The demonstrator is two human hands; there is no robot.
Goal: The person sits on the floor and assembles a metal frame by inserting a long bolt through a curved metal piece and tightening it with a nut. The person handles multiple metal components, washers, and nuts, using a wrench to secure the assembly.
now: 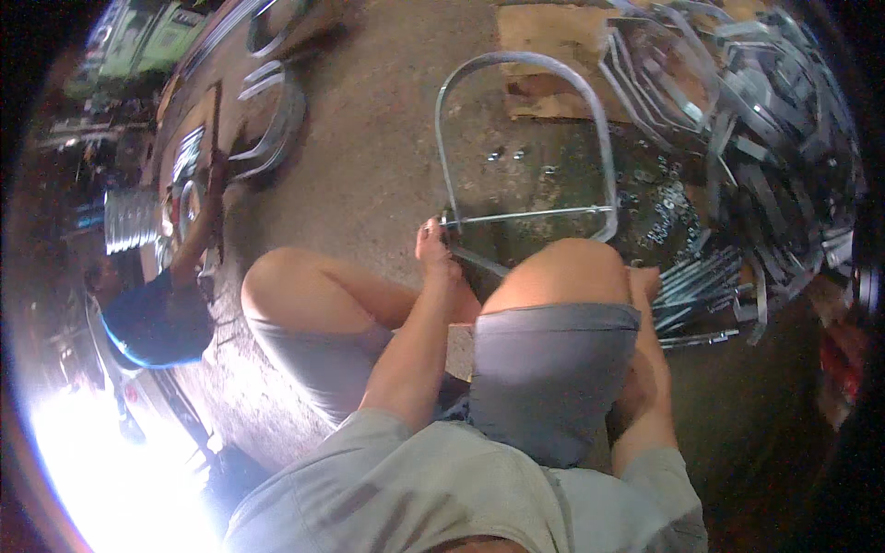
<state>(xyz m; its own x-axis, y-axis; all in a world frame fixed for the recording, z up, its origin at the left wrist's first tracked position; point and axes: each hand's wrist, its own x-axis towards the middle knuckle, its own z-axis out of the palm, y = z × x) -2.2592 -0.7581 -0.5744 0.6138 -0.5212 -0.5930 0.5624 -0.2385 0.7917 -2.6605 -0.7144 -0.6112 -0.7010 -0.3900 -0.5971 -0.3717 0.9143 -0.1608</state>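
Note:
A bent flat metal strip forms an arched frame on the floor ahead of my knees. Across its lower part runs a thin metal rod. My left hand is closed at the rod's left end, where it meets the side of the frame; whatever small piece the fingertips may pinch cannot be made out. My right hand shows only in part past my right knee, its fingers mostly hidden. It is nearest to a bundle of metal rods on the floor.
Loose nuts lie scattered right of the frame. Behind them rises a heap of bent metal strips, near a cardboard sheet. More bent strips lie at far left. A person in a blue shirt works at left.

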